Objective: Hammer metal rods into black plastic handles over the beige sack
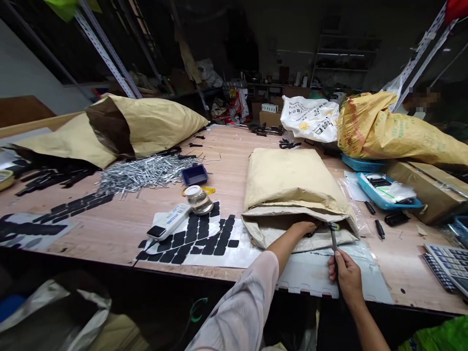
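My right hand (pixel 348 275) is wrapped round the dark handle of a small hammer (pixel 333 239), its metal head with a yellowish face up near the sack's mouth. At the open end of a tan paper sack (pixel 285 175) is my left hand (pixel 305 227), with its fingers closed around something dark and small that I cannot make out. The sack lies flat on the table with its pale inner lining gaping toward me. A light grey mat (pixel 329 273) sits under its front edge.
Left of the sack are black stick-on pads (pixel 219 236), a white box (pixel 170 222), a glass jar (pixel 199 200), a blue tray (pixel 195 174) and heaped metal rods (pixel 146 173). To the right stand a blue basket (pixel 387 190), a cardboard box (pixel 431 187) and a calculator (pixel 451 263).
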Tool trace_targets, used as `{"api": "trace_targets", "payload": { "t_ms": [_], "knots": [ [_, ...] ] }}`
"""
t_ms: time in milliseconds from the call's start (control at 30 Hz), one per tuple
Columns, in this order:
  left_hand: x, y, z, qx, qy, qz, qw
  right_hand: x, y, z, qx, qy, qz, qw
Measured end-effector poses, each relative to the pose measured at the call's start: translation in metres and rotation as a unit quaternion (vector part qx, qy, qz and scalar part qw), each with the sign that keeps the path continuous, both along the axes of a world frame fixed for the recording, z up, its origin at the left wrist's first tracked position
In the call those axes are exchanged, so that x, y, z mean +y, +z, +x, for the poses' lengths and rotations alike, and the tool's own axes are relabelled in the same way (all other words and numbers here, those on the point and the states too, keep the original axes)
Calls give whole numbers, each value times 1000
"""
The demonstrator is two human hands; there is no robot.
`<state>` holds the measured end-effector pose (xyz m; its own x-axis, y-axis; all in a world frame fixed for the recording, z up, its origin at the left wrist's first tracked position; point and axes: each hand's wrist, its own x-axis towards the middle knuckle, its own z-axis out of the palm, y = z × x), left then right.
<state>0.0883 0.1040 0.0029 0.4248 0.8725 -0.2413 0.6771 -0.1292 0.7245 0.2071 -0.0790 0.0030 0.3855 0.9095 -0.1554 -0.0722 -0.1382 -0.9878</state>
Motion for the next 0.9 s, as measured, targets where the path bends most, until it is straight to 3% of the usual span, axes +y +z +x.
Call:
{"api": "trace_targets", "payload": {
  "t_ms": [100, 233, 567, 767, 900],
  "knots": [
    [-18, 2, -15, 78, 3, -23, 997, 0, -1, 1, -8, 6, 2, 1000],
    [-39, 8, -29, 141, 23, 61, 988, -1, -2, 4, -13, 10, 5, 1000],
    [-57, 15, -54, 118, 38, 199, 972, 4, -5, 5, -14, 14, 11, 1000],
    [-80, 18, -81, 44, 47, 386, 920, 3, -3, 5, -15, 13, 11, 1000],
    [-110, 17, -102, -13, 77, 417, 905, 2, -2, 5, -16, 9, 9, 1000]
  ]
}}
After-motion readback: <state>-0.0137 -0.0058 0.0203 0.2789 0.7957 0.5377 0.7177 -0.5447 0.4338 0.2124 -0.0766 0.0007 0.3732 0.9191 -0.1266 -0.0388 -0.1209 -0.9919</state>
